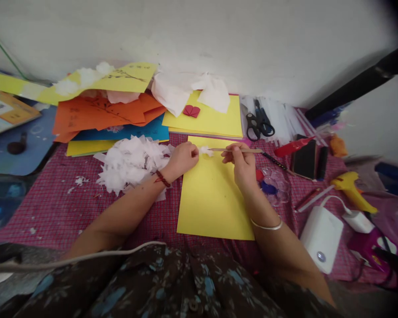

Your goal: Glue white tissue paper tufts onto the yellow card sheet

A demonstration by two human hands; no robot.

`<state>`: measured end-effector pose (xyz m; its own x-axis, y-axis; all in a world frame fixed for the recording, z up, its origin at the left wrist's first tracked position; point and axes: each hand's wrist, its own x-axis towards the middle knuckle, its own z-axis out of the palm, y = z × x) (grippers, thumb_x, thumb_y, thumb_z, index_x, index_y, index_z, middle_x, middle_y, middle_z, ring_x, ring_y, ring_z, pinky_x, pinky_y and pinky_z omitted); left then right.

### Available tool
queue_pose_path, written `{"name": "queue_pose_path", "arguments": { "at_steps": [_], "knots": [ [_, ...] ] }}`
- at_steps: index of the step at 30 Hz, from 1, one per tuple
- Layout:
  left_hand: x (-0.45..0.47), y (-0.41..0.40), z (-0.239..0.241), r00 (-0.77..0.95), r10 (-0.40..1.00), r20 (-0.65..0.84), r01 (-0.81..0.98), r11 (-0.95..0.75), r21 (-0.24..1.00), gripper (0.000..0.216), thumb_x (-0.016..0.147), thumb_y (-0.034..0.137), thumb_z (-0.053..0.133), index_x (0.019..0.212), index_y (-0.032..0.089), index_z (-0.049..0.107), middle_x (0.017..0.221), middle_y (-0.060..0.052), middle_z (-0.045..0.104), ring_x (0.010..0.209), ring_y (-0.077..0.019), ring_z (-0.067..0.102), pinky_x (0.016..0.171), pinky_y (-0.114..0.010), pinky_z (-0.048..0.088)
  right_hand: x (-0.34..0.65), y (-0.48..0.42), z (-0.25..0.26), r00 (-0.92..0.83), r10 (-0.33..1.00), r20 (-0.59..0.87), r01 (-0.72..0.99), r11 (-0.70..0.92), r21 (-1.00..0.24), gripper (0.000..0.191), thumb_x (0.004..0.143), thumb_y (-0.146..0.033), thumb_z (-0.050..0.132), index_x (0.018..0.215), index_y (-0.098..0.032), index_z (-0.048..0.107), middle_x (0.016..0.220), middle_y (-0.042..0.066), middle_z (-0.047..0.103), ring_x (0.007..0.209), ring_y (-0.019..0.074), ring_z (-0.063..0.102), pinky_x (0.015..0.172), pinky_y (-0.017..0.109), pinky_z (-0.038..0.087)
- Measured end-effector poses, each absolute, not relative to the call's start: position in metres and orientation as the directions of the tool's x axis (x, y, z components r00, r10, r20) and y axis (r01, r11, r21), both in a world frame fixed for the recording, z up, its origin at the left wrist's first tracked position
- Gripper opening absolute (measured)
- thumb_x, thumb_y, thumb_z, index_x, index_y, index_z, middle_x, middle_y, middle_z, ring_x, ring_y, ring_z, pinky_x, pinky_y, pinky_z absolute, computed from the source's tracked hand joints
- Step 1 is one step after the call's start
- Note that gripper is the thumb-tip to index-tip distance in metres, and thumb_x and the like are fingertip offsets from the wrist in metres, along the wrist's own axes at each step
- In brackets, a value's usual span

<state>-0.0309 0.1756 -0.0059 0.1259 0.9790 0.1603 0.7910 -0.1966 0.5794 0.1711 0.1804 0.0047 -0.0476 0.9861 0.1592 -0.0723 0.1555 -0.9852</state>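
Observation:
A sheet of yellow paper (215, 198) lies in front of me on the checked cloth. Near its top edge is a small crumpled bit of white tissue paper (205, 151). My left hand (182, 160) is closed at the sheet's left edge, its fingertips right by the tissue; whether they pinch anything is hidden. In my right hand (240, 163) is a thin wooden stick (219, 149), gripped like a pen, its tip reaching the tissue. A heap of white tissue pieces (132, 161) sits just left of my left hand.
Behind stand stacked yellow sheets (215, 126) with a red folded paper shape (191, 111). To the right are black-handled scissors (253, 126), a clear palette (280, 187), a yellow glue gun (353, 190) and a white power bank (322, 236). Orange sheets (102, 112) lie back left.

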Motion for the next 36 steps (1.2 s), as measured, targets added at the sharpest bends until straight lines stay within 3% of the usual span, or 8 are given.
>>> {"name": "queue_pose_path", "arguments": {
  "at_steps": [6, 14, 20, 29, 33, 36],
  "knots": [
    [-0.038, 0.178, 0.001, 0.206, 0.969, 0.137, 0.706, -0.244, 0.664, 0.015, 0.074, 0.010, 0.055, 0.069, 0.017, 0.068, 0.079, -0.003, 0.067, 0.074, -0.0141, 0.060, 0.068, -0.026, 0.045, 0.171, 0.179, 0.003, -0.053, 0.970, 0.239, -0.036, 0.237, -0.971, 0.031, 0.091, -0.052, 0.057, 0.085, -0.022, 0.061, 0.067, -0.002, 0.065, 0.055, 0.0098, 0.059, 0.054, 0.023, 0.048],
    [-0.039, 0.179, -0.003, 0.278, 0.941, 0.191, 0.676, -0.333, 0.658, 0.016, 0.077, 0.007, 0.060, 0.071, 0.016, 0.071, 0.078, -0.003, 0.066, 0.078, -0.0154, 0.061, 0.073, -0.026, 0.045, 0.163, 0.172, 0.005, -0.105, 0.961, 0.257, 0.043, 0.263, -0.964, 0.032, 0.093, -0.052, 0.053, 0.084, -0.022, 0.059, 0.070, -0.001, 0.065, 0.059, 0.0116, 0.060, 0.056, 0.025, 0.050],
    [-0.037, 0.179, -0.007, 0.294, 0.931, 0.216, 0.680, -0.363, 0.638, 0.014, 0.079, 0.007, 0.063, 0.073, 0.017, 0.072, 0.078, -0.003, 0.066, 0.080, -0.0159, 0.061, 0.076, -0.027, 0.045, 0.161, 0.171, -0.003, -0.252, 0.931, 0.263, 0.258, 0.327, -0.909, 0.027, 0.098, -0.045, 0.045, 0.089, -0.022, 0.058, 0.078, 0.001, 0.064, 0.066, 0.0134, 0.061, 0.062, 0.027, 0.048],
    [-0.033, 0.179, -0.012, 0.234, 0.952, 0.195, 0.721, -0.305, 0.623, 0.013, 0.084, 0.011, 0.061, 0.081, 0.016, 0.072, 0.086, -0.004, 0.068, 0.085, -0.0170, 0.062, 0.076, -0.028, 0.047, 0.160, 0.166, 0.009, -0.374, 0.877, 0.302, 0.597, 0.477, -0.645, 0.024, 0.098, -0.032, 0.038, 0.096, -0.021, 0.058, 0.084, 0.005, 0.068, 0.071, 0.0187, 0.063, 0.065, 0.031, 0.044],
    [-0.032, 0.180, -0.012, 0.212, 0.962, 0.175, 0.763, -0.275, 0.585, 0.013, 0.085, 0.012, 0.059, 0.084, 0.015, 0.071, 0.088, -0.005, 0.068, 0.086, -0.0178, 0.062, 0.076, -0.029, 0.047, 0.153, 0.162, 0.018, -0.456, 0.828, 0.326, 0.691, 0.560, -0.457, 0.025, 0.098, -0.028, 0.036, 0.096, -0.020, 0.060, 0.093, 0.009, 0.070, 0.079, 0.0219, 0.064, 0.069, 0.033, 0.044],
    [-0.029, 0.181, -0.011, 0.183, 0.970, 0.162, 0.783, -0.243, 0.573, 0.013, 0.085, 0.013, 0.057, 0.083, 0.015, 0.070, 0.089, -0.005, 0.068, 0.085, -0.0178, 0.062, 0.075, -0.029, 0.047, 0.150, 0.161, 0.020, -0.493, 0.813, 0.310, 0.712, 0.582, -0.392, 0.026, 0.098, -0.027, 0.037, 0.095, -0.019, 0.061, 0.093, 0.010, 0.069, 0.079, 0.0228, 0.064, 0.069, 0.034, 0.044]
  ]
}}
